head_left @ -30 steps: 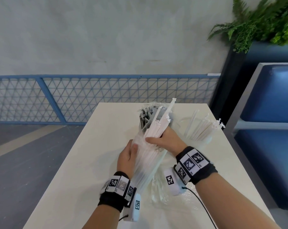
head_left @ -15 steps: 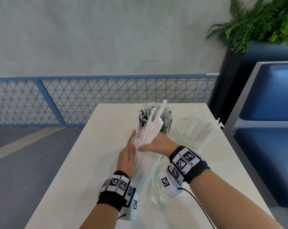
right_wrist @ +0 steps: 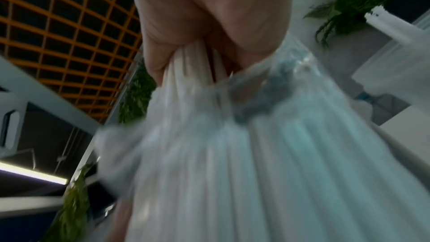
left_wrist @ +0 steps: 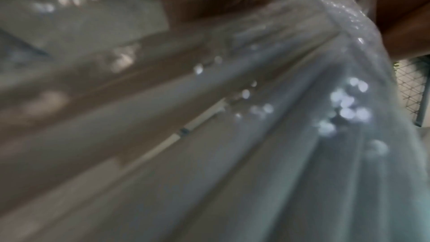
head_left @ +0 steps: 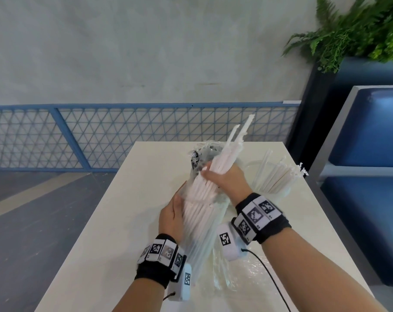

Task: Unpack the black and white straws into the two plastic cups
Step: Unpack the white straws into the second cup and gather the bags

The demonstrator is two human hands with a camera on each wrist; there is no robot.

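Note:
My right hand (head_left: 222,176) grips a bundle of white straws (head_left: 230,149), drawn partly up out of a clear plastic bag (head_left: 200,226). My left hand (head_left: 171,216) holds the bag's side lower down, over the white table (head_left: 114,221). In the right wrist view the fingers (right_wrist: 163,30) are wrapped round the white straws (right_wrist: 193,62) above the bag's mouth. Behind the bundle stands a clear cup of black straws (head_left: 196,158), mostly hidden. To the right a second clear cup (head_left: 283,190) holds white straws (head_left: 278,174). The left wrist view is a blur of bag (left_wrist: 302,98).
Empty clear wrapping (head_left: 242,273) lies on the table near my right wrist. A blue bench (head_left: 366,167) stands right of the table, with a potted fern (head_left: 353,32) behind it. A blue mesh fence (head_left: 78,136) runs along the far wall.
My right hand has lifted the white straws higher and a little to the right, farther out of the bag. My left hand has slid lower on the bag.

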